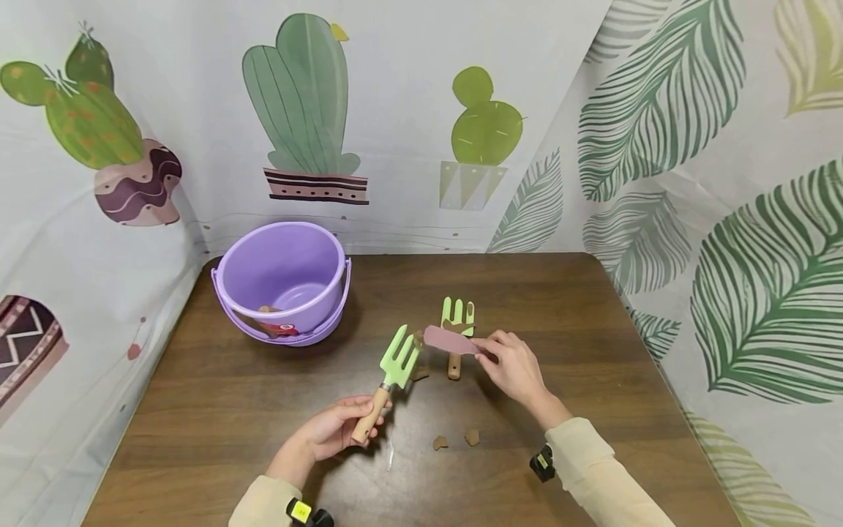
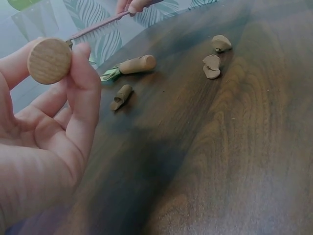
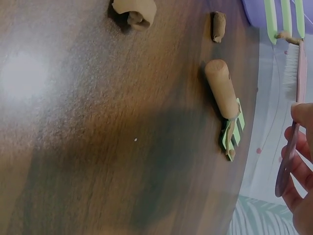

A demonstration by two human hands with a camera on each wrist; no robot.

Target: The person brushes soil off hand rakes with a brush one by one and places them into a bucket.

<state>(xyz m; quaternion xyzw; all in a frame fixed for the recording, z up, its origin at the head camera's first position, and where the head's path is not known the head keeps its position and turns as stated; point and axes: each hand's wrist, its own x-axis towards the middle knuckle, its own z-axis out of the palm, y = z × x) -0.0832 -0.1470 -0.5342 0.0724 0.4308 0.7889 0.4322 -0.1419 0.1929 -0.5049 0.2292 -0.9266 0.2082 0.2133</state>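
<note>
Purple bucket (image 1: pixel 279 263) contains a partly hidden brown item (image 1: pixel 266 309); fingers of left hand (image 1: pixel 337 429) pinch green fork (image 1: pixel 386 384), those of right hand (image 1: pixel 517 367) pink brush (image 1: pixel 451 341).

Just behind the bare left hand (image 1: pixel 339 428) begins a cream sleeve (image 1: pixel 262 503), with a black wrist device (image 1: pixel 321 518) bearing a bright yellow label (image 1: pixel 301 511). Behind the bare right hand (image 1: pixel 516 366), a matching cuff (image 1: pixel 582 446) adjoins another black unit (image 1: pixel 537 471), marked yellow.

A light-green, three-tined metal fork with round wooden handle (image 1: pixel 396 372) is held tilted, one tine soiled brown; a pink, white-bristled brush (image 1: pixel 449 340) is near its tips.
</note>
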